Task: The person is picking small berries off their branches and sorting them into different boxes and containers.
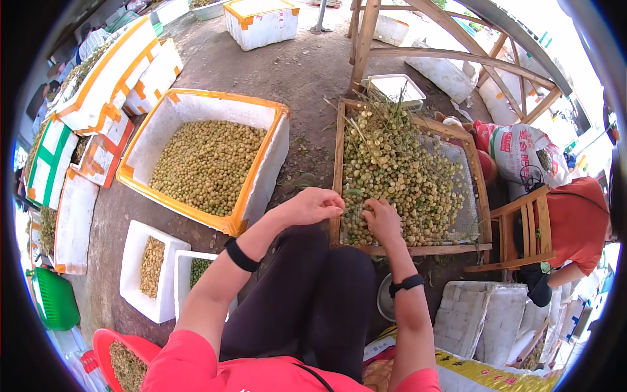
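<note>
My left hand (317, 204) is held just off the left edge of a wooden-framed mesh tray (485, 219). Its fingers are drawn together; anything between them is too small to make out. Over the tray's near left part, my right hand (385, 222) has curled fingers at the edge of a heap of small round yellow-green fruits (418, 176). What its fingertips pinch, if anything, is hidden. Thin stems and twigs (392, 117) stick out of the heap, mostly at the far left. Bare mesh shows along the tray's right side.
Left of the tray stands a large orange-taped foam box (264, 163) of loose fruits. Two smaller white boxes (140, 261) (185, 274) and a red basin (104, 346) sit nearer. Stacked foam boxes (98, 85) line the left. A person in a rust-red top (578, 222) is beside a wooden chair (522, 228).
</note>
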The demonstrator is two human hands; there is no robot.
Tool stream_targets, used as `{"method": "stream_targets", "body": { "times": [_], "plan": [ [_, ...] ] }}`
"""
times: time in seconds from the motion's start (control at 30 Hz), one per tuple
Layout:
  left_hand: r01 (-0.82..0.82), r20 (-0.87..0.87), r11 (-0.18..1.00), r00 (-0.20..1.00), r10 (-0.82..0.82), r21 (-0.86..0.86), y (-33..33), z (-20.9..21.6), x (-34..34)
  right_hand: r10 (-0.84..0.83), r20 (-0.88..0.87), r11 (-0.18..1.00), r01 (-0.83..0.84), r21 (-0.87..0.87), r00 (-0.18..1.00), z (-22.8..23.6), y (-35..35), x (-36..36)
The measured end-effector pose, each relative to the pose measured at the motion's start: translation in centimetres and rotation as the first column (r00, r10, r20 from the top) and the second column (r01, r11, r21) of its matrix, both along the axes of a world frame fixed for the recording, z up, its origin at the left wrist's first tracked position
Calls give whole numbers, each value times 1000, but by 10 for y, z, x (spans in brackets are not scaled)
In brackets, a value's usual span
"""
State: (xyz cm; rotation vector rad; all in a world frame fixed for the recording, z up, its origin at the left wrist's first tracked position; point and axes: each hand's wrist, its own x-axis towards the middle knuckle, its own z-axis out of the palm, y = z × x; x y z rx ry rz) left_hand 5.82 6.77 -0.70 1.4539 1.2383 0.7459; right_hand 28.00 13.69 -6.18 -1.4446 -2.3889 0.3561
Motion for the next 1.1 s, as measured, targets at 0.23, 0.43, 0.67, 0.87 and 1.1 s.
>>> {"method": "stream_targets", "body": {
  "times": [0.23,0.43,0.67,0.87,1.1],
  "plan": [
    [140,-201,990,971,-133,23,53,-22,48,-356,-573,868,35,-495,738,6,17,25],
    [153,531,928,846,55,-339,62,-36,78,-486,-782,800,-162,-578,391,27,4,23],
    [179,686,908,712,146,-380,56,-23,67,-482,-865,824,-265,-501,138,33,1,25],
    [133,661,919,733,161,-371,49,-19,76,-585,-811,750,-388,-536,-10,49,-10,15],
    [212,658,941,753,14,-263,50,-23,73,-432,-872,851,-216,-479,232,48,-15,11]
  ]
}}
